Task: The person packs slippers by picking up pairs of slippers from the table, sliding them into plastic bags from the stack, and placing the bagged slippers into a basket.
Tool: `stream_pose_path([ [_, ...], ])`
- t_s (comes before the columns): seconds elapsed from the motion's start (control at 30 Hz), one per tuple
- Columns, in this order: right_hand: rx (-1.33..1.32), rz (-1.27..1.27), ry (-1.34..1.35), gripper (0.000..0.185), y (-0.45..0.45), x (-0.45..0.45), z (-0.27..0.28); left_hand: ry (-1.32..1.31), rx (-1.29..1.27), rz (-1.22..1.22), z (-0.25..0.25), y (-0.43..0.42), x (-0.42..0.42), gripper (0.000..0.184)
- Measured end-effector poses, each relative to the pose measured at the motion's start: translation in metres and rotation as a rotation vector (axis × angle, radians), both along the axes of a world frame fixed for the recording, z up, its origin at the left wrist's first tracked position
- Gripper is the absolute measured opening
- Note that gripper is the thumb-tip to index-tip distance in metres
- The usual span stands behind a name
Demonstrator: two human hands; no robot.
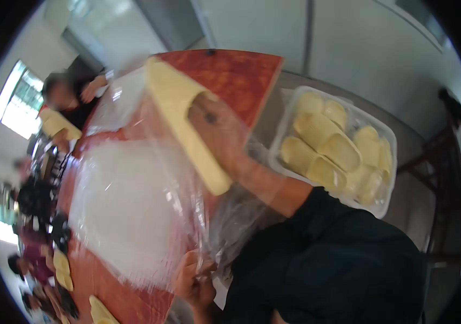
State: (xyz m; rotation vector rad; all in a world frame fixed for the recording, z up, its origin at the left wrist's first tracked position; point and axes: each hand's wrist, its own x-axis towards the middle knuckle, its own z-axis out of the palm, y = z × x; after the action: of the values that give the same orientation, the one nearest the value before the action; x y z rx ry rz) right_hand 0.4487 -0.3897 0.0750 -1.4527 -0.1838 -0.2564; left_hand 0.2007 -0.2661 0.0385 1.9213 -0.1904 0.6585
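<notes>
My right hand (pixel 217 132) holds a pale yellow slipper (pixel 179 116) upright on its edge over the table; the fingers are blurred and partly hidden at its foot opening. Clear plastic film, apparently a bag, lies around and below the slipper. Lower down, my left hand (pixel 193 281) is closed on the edge of clear plastic (pixel 200 259). Beneath the film, a white stack of plastic sheets or bags (pixel 128 210) lies on the red-brown table (pixel 236 81).
To the right stands a white plastic crate (pixel 389 189) with several yellow slippers (pixel 322 140). Across the table, a person (pixel 73 100) holds another yellow slipper (pixel 55 124). More people sit at left. Yellow slippers (pixel 101 312) lie at the table's lower left.
</notes>
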Motion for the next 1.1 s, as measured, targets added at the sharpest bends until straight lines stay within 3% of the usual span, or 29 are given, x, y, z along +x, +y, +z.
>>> stream_pose_path([
  [0.03, -0.019, -0.043, -0.024, 0.030, -0.002, 0.002, -0.004, 0.012, -0.032, -0.003, -0.004, -0.001, 0.002, 0.006],
  [0.1, -0.012, 0.154, 0.134, 0.030, -0.045, -0.029, 0.042, 0.024, -0.013, -0.087, -0.018, -0.008, 0.010, 0.006],
  [0.17, 0.033, -0.037, 0.048, 0.029, -0.046, -0.017, 0.009, 0.161, 0.084, -0.071, -0.028, -0.016, 0.014, 0.008],
  [0.33, 0.459, 0.143, -0.195, 0.031, -0.081, -0.019, -0.009, 0.245, 0.103, -0.154, -0.046, -0.032, 0.039, 0.010],
  [0.4, 0.266, 0.169, -0.020, 0.030, -0.112, 0.018, -0.045, 0.253, 0.104, -0.193, -0.052, -0.038, 0.050, 0.011],
  [0.43, 0.145, 0.089, -0.163, 0.030, -0.129, 0.025, -0.056, 0.248, 0.100, -0.242, -0.054, -0.042, 0.056, 0.013],
  [0.5, 0.227, -0.020, -0.508, 0.032, -0.153, 0.025, -0.071, 0.247, 0.090, -0.300, -0.052, -0.053, 0.067, 0.015],
  [0.57, 0.094, -0.197, -0.580, 0.034, -0.188, 0.013, -0.073, 0.267, 0.101, -0.497, -0.048, -0.066, 0.078, 0.022],
  [0.63, -0.122, -0.207, -0.382, 0.049, -0.238, -0.013, -0.070, 0.291, 0.072, -0.589, -0.047, -0.082, 0.088, 0.023],
  [0.7, 0.081, -0.027, -0.454, 0.064, -0.276, -0.025, -0.089, 0.311, 0.040, -0.674, -0.047, -0.097, 0.096, 0.025],
  [0.77, 0.048, -0.109, -0.556, 0.068, -0.302, -0.041, -0.085, 0.274, 0.117, -0.812, -0.051, -0.109, 0.103, 0.028],
  [0.83, -0.021, -0.378, -0.385, 0.067, -0.346, -0.051, -0.088, 0.278, 0.109, -0.856, -0.060, -0.114, 0.106, 0.029],
  [0.9, -0.313, -0.637, -0.171, 0.056, -0.376, -0.055, -0.067, 0.282, 0.104, -0.904, -0.064, -0.116, 0.108, 0.029],
  [0.97, -0.843, -0.797, -0.284, 0.036, -0.391, -0.059, -0.033, 0.386, 0.073, -0.865, -0.068, -0.111, 0.107, 0.031],
  [1.03, -0.888, -0.725, 0.028, 0.038, -0.412, -0.059, -0.030, 0.426, 0.040, -0.828, -0.079, -0.109, 0.105, 0.029],
  [1.1, -1.232, -0.651, 0.202, 0.038, -0.456, -0.054, -0.073, 0.462, 0.016, -0.784, -0.090, -0.107, 0.103, 0.026],
])
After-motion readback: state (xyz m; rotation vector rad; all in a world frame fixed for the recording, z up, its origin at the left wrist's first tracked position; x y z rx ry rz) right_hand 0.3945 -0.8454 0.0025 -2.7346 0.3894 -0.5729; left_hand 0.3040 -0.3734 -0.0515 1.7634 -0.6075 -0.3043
